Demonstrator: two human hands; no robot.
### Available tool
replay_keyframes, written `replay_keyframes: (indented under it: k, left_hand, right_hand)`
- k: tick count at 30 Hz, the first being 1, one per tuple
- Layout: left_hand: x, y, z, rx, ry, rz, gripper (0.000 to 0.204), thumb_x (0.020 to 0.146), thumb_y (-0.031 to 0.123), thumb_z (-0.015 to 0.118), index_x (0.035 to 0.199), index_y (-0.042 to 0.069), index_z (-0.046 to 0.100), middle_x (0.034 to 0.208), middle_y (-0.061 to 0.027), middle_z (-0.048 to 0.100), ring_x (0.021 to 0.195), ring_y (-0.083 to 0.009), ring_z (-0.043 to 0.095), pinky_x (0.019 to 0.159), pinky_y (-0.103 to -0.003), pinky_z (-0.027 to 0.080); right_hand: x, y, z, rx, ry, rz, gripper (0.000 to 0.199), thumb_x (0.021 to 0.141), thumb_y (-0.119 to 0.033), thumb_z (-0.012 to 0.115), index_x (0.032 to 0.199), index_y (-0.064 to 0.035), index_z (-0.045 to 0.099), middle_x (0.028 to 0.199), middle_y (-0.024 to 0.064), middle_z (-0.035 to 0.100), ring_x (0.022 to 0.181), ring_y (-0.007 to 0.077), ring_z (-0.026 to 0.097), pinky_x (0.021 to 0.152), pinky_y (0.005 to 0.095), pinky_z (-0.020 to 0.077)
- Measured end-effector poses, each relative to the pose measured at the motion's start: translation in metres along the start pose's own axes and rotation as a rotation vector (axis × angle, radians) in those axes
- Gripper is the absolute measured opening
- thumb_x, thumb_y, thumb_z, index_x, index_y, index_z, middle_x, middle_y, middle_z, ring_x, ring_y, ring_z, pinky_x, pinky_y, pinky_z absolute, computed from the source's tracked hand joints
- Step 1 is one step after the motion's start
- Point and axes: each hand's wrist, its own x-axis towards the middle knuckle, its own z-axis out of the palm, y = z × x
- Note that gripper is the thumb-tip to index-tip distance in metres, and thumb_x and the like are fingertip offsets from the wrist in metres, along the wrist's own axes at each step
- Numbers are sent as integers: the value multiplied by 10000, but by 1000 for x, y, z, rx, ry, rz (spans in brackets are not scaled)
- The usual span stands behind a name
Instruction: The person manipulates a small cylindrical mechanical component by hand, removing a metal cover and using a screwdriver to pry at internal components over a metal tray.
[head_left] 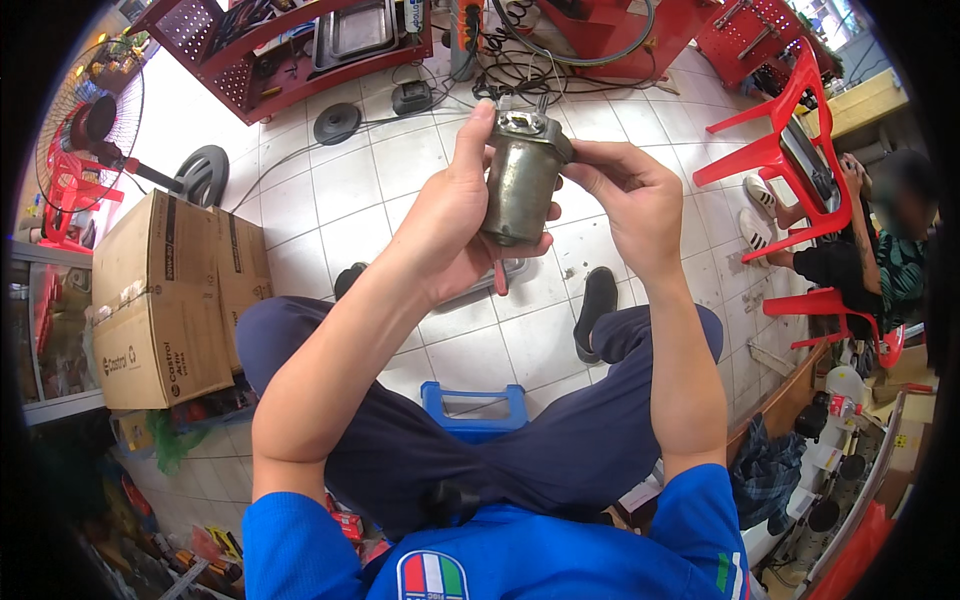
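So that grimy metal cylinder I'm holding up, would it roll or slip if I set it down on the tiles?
The metal cylinder looks rigid and probably heavy for its size, since both hands, left and right, steady it. Its round body would likely roll if laid sideways on the tiled floor. The dull, stained surface might be greasy, so perhaps slippery.

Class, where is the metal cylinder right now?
Head view, upper centre: the metal cylinder is held between the left hand and right hand, above the tiled floor.

A white tiled floor spreads beyond the grip, red chairs to its right, cardboard boxes and a standing fan to its left.
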Motion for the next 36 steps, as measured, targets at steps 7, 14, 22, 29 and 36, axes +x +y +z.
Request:
replay_keyframes:
  k: [7,14,22,29,36]
  left_hand:
    - [1,-3,0,20,22,52,771,981,703,388,1206,-21,526,990,-134,628,864,-216,667,664,-385,620]
    - [1,-7,5,77,88,21,692,995,663,421,1212,16,535,1037,-130,653,884,-223,690,678,-395,608]
    - [2,-6,8,202,103,63,694,997,666,408,1248,26,506,1051,-128,656,911,-217,697,707,-388,624]
    - [1,-5,3,101,58,1,652,1005,656,396,1195,41,499,1047,-136,656,911,-226,698,724,-407,621]
    - [-1,-4,8,108,80,30,624,1010,645,394,1162,48,496,1049,-144,653,910,-235,698,723,-419,622]
  right_hand:
    - [1,-8,4,-193,109,-328,345,834,7,772,1172,-16,705,1153,100,680,1017,172,660,899,301,541]
    - [1,-8,8,-224,76,-319,305,806,-11,794,1106,-40,749,1047,69,699,949,165,656,850,298,536]
    - [-1,-9,9,-179,114,-288,232,830,3,769,1061,-19,749,1008,74,709,914,166,688,819,283,549]
    - [-1,-12,12,-219,118,-304,221,840,-7,765,1060,-19,741,1024,76,698,882,162,678,800,286,551]
    - [-1,-10,11,-215,113,-324,238,844,-4,764,1079,-12,731,1037,81,691,897,172,684,810,289,555]
